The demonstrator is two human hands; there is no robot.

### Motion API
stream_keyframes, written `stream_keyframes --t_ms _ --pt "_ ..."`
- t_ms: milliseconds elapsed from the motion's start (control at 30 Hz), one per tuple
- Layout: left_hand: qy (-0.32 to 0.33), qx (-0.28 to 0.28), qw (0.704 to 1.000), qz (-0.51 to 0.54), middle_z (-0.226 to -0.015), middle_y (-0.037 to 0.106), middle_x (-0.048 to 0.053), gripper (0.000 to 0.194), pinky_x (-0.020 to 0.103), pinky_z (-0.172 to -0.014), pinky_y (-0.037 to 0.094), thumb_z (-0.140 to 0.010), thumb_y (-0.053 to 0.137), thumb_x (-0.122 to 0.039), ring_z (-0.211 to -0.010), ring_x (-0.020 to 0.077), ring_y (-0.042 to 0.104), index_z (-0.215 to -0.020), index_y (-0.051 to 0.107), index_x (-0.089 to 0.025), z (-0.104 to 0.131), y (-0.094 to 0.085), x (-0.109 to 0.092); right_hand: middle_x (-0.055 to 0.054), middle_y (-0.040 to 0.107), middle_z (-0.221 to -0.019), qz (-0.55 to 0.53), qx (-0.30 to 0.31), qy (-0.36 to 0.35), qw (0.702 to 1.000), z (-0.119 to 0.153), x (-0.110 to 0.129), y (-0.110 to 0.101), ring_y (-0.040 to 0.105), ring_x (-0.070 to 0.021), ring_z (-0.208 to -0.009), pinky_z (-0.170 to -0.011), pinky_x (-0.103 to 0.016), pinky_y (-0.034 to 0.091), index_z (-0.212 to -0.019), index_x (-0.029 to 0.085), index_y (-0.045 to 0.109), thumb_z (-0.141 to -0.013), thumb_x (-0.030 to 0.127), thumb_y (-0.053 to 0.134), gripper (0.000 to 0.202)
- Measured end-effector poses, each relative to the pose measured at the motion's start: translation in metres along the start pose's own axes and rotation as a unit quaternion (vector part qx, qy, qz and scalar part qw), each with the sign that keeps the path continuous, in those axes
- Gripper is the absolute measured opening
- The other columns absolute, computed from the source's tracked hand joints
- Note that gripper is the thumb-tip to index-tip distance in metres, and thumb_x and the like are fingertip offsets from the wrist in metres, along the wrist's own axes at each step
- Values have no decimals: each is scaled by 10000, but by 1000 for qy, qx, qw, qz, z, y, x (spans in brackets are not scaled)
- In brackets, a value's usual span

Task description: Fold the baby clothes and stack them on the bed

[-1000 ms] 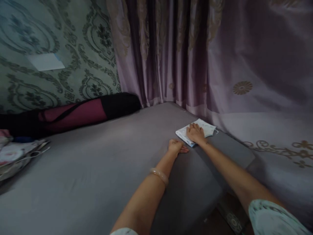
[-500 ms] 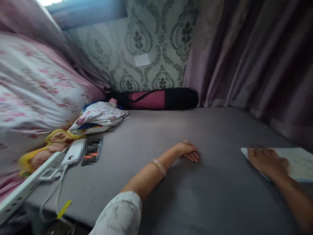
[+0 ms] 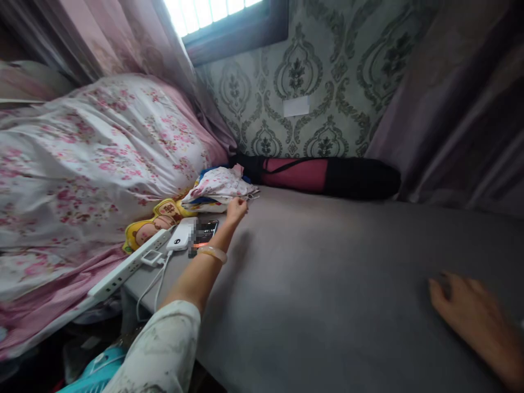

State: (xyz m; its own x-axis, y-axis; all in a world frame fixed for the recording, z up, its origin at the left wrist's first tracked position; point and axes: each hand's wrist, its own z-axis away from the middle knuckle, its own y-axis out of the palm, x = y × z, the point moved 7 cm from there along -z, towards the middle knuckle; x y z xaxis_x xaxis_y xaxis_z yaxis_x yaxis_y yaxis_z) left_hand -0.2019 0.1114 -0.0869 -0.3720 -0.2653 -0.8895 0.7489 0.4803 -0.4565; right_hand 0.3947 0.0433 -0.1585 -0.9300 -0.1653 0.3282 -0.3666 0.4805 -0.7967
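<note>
My left hand (image 3: 237,209) reaches to the near right edge of a pile of folded, white patterned clothes (image 3: 221,183). Its fingers are curled together; whether cloth is pinched between them is hidden. A pale bangle (image 3: 213,252) circles that wrist. Beneath the forearm lies a phone (image 3: 209,229) with a lit screen, partly covered by the arm. My right hand (image 3: 470,303), somewhat blurred, is low over the grey sheet (image 3: 327,273) at the right, thumb apart from the fingers and nothing visible in it.
A white power bank (image 3: 182,234) with cables lies beside a white power strip (image 3: 131,262) on the bed's left edge. Behind them are a yellow cartoon cushion (image 3: 143,234) and floral bedding (image 3: 102,147). A black and maroon roll bag (image 3: 295,173) lies along the wall.
My left hand has moved forward and left to the clothes pile, its fingers now curled. My right hand no longer lies on the pale flat sheet. The view has turned left.
</note>
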Motion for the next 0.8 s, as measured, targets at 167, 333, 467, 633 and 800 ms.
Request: stream_keyframes --t_ms 167,333,467,633,800 --pt "138 -180 945 -237 -1104 676 125 251 329 -934 413 -805 484 -132 -1091 258 581 -998 644 -148 -39 -88 -25 -139 620 -763 -35 57 -14 998 -3 69 40 639 -360 -777 -774 -525 504 -1027 235 643 -777 505 418 432" --pt "151 -178 894 -383 -1207 632 144 334 357 -1004 352 -826 488 -147 -1159 272 514 -1141 595 -119 -74 -123 -33 -130 634 -834 -25 61 -50 997 7 86 54 638 -319 -837 -810 -471 502 -996 190 624 -816 514 395 436" --pt "118 -123 883 -437 -1193 640 169 364 398 -962 376 -812 567 -194 -1132 320 531 -1165 583 -107 -99 -126 -26 -140 636 -911 -7 44 -67 997 15 86 54 623 -311 -881 -847 -467 485 -1045 169 618 -852 490 372 448" --pt "88 -133 878 -451 -1185 657 160 312 461 -960 362 -820 592 -257 -1205 377 479 -1116 621 -165 -106 -117 -23 -127 631 -939 18 45 -73 996 18 88 52 612 -293 -893 -832 -438 491 -1058 172 629 -885 461 357 433" --pt "48 -144 875 -460 -1149 663 203 297 451 -952 365 -816 591 -318 -1158 373 538 -1028 657 -121 -100 -105 -30 -129 626 -940 55 39 -83 994 18 94 50 603 -284 -891 -843 -429 480 -1054 178 638 -907 397 338 399"
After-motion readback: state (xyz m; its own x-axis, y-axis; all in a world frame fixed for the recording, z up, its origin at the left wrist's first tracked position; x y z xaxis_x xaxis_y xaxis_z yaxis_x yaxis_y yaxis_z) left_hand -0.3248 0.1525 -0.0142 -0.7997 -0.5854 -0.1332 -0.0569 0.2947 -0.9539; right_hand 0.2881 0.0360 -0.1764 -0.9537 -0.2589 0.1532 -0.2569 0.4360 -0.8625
